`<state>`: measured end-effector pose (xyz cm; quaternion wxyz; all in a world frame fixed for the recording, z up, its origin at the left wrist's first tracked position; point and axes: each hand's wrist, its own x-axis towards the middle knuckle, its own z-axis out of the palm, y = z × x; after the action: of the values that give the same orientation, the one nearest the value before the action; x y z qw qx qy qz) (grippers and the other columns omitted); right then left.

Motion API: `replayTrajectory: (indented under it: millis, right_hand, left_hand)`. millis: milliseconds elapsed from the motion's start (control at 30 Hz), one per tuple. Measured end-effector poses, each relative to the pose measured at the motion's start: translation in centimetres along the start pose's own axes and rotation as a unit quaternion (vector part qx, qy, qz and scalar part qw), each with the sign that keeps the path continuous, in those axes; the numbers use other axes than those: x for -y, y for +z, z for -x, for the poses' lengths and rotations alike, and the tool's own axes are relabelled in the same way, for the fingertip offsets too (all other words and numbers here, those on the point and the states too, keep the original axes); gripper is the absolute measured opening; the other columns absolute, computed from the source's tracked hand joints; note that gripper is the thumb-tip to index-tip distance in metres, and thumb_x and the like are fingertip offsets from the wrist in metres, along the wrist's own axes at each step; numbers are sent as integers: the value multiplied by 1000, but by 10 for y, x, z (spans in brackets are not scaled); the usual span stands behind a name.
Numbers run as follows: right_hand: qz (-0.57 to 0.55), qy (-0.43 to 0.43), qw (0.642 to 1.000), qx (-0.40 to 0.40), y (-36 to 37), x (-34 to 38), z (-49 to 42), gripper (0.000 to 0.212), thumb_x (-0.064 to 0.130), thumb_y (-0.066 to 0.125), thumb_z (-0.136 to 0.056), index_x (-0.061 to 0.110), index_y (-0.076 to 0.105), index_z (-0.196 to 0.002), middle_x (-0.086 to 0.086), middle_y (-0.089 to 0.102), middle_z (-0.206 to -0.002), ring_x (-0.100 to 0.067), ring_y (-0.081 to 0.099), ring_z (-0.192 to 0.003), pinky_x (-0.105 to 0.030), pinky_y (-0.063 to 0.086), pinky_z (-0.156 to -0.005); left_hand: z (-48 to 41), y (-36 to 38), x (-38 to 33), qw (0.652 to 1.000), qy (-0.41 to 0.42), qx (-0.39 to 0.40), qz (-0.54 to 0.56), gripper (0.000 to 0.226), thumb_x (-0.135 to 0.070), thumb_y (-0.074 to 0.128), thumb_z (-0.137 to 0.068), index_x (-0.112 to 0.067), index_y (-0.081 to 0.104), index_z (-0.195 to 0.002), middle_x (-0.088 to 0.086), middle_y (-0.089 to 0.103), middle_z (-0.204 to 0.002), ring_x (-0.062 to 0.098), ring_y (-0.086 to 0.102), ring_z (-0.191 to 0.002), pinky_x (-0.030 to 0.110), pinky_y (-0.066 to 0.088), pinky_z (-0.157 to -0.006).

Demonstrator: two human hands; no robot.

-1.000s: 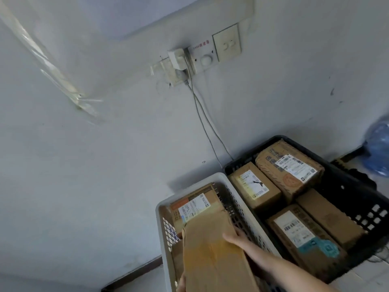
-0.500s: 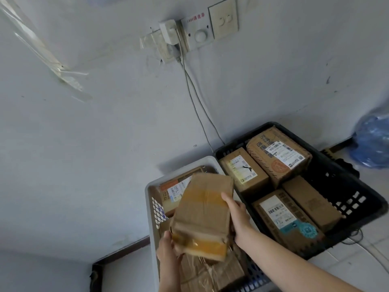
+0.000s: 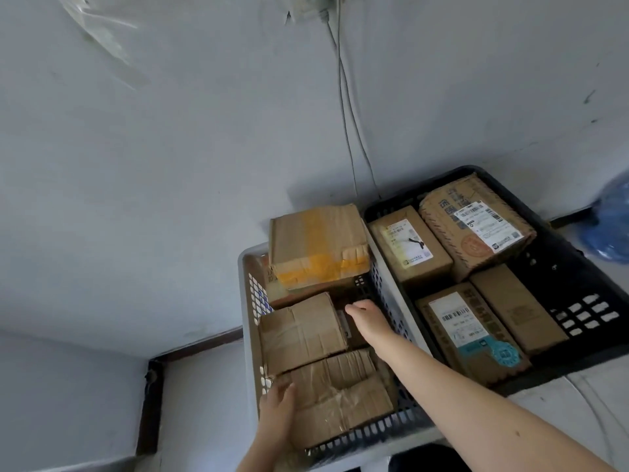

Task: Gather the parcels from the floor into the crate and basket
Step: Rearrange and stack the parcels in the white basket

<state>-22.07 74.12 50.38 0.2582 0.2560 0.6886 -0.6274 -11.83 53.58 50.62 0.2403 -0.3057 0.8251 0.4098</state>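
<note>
A pale grey-blue wall fills most of the view, with two thin cables (image 3: 343, 97) running down it towards the white perforated basket (image 3: 250, 321), which stands on the floor at the foot of the wall. Inside the basket, at its far end, a cardboard parcel bound in yellow tape (image 3: 316, 247) sits on top of the load and rises above the rim. A plain creased parcel (image 3: 301, 332) lies at the basket's middle and a crumpled parcel (image 3: 340, 393) at its near end. The left hand (image 3: 275, 407) rests on the left edge of the crumpled parcel with its fingers laid out fairly straight. The right hand (image 3: 367, 318) reaches into the basket's middle, just right of the creased parcel; its fingers dip out of sight, so I cannot tell whether it holds anything. Touching the basket's right side is a black crate (image 3: 585, 287) with four boxes. These are a small box with a white label (image 3: 408, 243), a large printed box with a barcode label and a red round stamp (image 3: 476, 226), a long box with a barcode label and a teal round sticker (image 3: 469, 332), and a plain box with faint print (image 3: 514, 308). None of the writing is legible. Beyond the crate, far right of the basket, lies a blue plastic bag (image 3: 612, 226).
</note>
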Motion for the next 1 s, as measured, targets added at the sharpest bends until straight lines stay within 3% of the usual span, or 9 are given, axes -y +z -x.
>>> replayTrajectory:
  millis: [67, 100, 167, 233, 300, 433, 633, 833, 1000]
  right_hand:
    - [119, 19, 993, 10, -1, -26, -1, 17, 29, 51, -97, 17, 54, -85, -3, 48, -80, -20, 49, -73, -34, 32, -75]
    - [151, 53, 986, 34, -1, -39, 0, 22, 33, 51, -97, 14, 58, -107, -7, 54, -96, -22, 55, -87, -34, 35, -78]
    - [170, 127, 975, 63, -3, -62, 5, 64, 43, 51, -97, 17, 28, -151, -11, 41, -146, -30, 44, -131, -36, 39, -97]
    - [161, 162, 970, 78, -2, -76, 16, 82, 51, 50, -95, 23, 6, -158, -8, 20, -162, -32, 27, -145, -42, 30, -115]
    - [176, 155, 970, 63, -2, -81, 24, 81, 55, 46, -96, 25, 3, -158, -7, 19, -162, -31, 26, -146, -42, 29, -116]
    - [268, 88, 958, -39, -16, -57, 42, 70, 65, 29, -95, 26, 25, -153, -5, 38, -153, -30, 42, -136, -43, 42, -105]
    - [306, -10, 951, -41, -42, 24, 94, 66, 68, 19, -96, 28, 43, -143, -2, 53, -140, -26, 50, -126, -39, 42, -92]
    - [225, -179, 955, -73, -57, 103, 149, 53, 67, 28, -96, 33, 52, -127, 11, 58, -109, -8, 53, -97, -26, 38, -71]
    - [134, -386, 885, -222, -53, 159, 140, 43, 60, 34, -97, 32, 56, -121, 8, 60, -108, -11, 57, -103, -30, 47, -85]
  left_hand:
    - [-15, -1, 8, 999, -3, 10, -37, 47, -21, 53, -95, -7, 46, -139, 15, 47, -139, 29, 45, -128, 42, 35, -111]
    - [-20, 0, 8, 999, -22, 24, -36, 54, -21, 54, -93, -5, 40, -142, 17, 47, -140, 31, 46, -127, 44, 37, -110]
    - [-26, 3, 5, 996, -72, 43, 4, 75, -29, 60, -81, -5, 32, -147, 19, 47, -139, 35, 48, -125, 44, 41, -107]
    - [-23, 5, -5, 992, -118, 34, 28, 97, -43, 58, -63, -8, 26, -148, 19, 45, -140, 36, 46, -126, 42, 41, -107]
    - [-16, 3, -21, 991, -130, 31, -4, 98, -52, 59, -69, -13, 22, -151, 20, 35, -147, 38, 36, -134, 44, 34, -112]
    - [5, -9, -48, 991, -77, 4, -105, 69, -44, 49, -93, -23, 19, -152, 17, 16, -152, 37, 14, -142, 45, 20, -115]
    - [44, -73, -94, 997, 44, -10, 69, 21, -37, 49, -93, -20, 61, -96, 10, 58, -113, 25, 56, -104, 42, 45, -98]
    - [101, -129, -160, 961, 169, -129, 178, 27, -35, 45, -97, -20, 64, -84, 1, 65, -92, 19, 58, -89, 40, 46, -84]
    - [112, -150, -214, 897, 323, -202, 226, 24, -34, 37, -95, -35, 61, -90, -10, 55, -104, 3, 53, -95, 26, 40, -85]
